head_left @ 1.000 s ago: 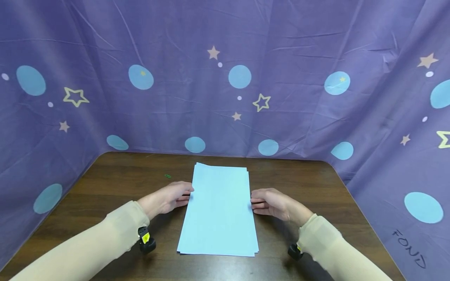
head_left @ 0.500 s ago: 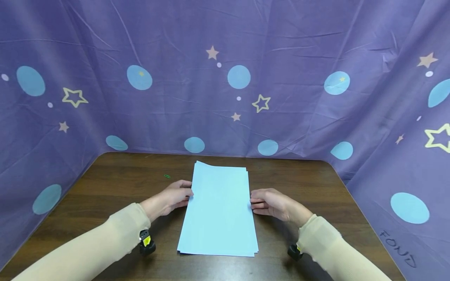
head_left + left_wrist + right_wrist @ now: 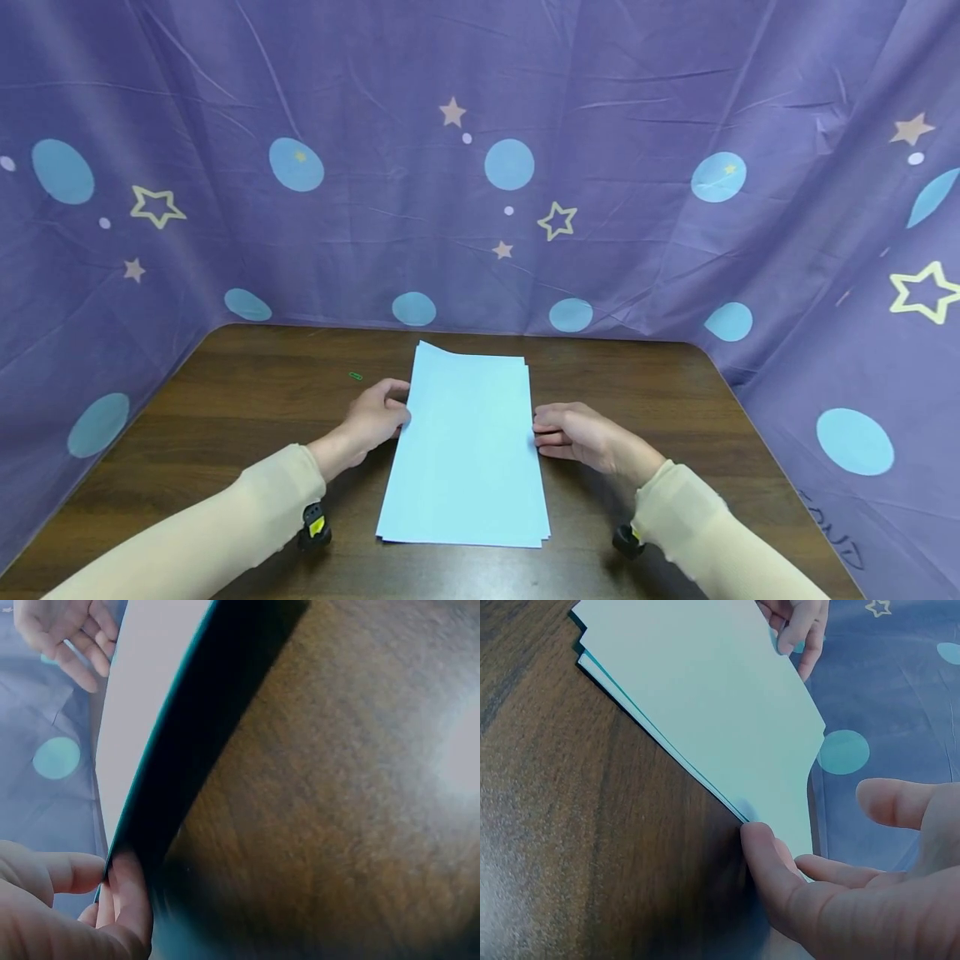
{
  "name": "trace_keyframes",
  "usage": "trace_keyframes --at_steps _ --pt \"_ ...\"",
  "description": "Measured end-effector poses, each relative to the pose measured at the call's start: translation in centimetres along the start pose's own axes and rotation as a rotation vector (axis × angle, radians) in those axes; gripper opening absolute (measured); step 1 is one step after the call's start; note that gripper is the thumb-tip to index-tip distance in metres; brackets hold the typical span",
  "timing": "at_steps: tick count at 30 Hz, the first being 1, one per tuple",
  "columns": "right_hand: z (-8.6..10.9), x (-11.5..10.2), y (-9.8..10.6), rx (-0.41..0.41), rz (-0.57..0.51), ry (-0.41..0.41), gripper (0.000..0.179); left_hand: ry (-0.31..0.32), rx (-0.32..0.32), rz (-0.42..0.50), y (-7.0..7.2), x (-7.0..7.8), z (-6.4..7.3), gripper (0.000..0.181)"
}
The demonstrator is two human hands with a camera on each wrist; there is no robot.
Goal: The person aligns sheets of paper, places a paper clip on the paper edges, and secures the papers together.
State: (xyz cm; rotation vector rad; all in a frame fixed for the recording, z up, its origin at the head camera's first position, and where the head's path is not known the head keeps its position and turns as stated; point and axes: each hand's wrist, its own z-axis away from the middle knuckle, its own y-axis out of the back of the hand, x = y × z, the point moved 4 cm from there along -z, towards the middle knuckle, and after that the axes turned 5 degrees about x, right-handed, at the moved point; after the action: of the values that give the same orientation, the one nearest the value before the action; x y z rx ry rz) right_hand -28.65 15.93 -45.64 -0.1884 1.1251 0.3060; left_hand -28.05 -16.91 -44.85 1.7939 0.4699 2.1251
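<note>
Paper sheets (image 3: 467, 450) are pinched by the left grip (image 3: 372, 417) but only touched by the spread right grip (image 3: 585, 436), and could be skewed by one-sided pulling.

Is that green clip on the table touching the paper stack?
Apart. The head view plainly shows brown table between the green clip and the paper stack.

paper stack (image 3: 465, 454) on table (image 3: 660, 387) | left grip (image 3: 370, 417), right grip (image 3: 581, 437): opposite edges

On camera I had the left hand (image 3: 367, 419) toward two o'clock, pinching; the right hand (image 3: 588, 437) toward ten, thumb raised.
</note>
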Motion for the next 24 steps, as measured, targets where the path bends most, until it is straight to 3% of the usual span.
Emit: trace_keyframes --at_steps 11,24 --pt "0.26 0.05 -0.31 0.020 0.021 0.015 0.062 -0.030 0.066 -0.046 -0.26 -0.26 0.11 0.054" --pt "0.38 0.42 -0.68 0.102 0.083 0.056 0.057 -0.046 0.141 -0.050 -0.19 -0.46 0.11 0.051"
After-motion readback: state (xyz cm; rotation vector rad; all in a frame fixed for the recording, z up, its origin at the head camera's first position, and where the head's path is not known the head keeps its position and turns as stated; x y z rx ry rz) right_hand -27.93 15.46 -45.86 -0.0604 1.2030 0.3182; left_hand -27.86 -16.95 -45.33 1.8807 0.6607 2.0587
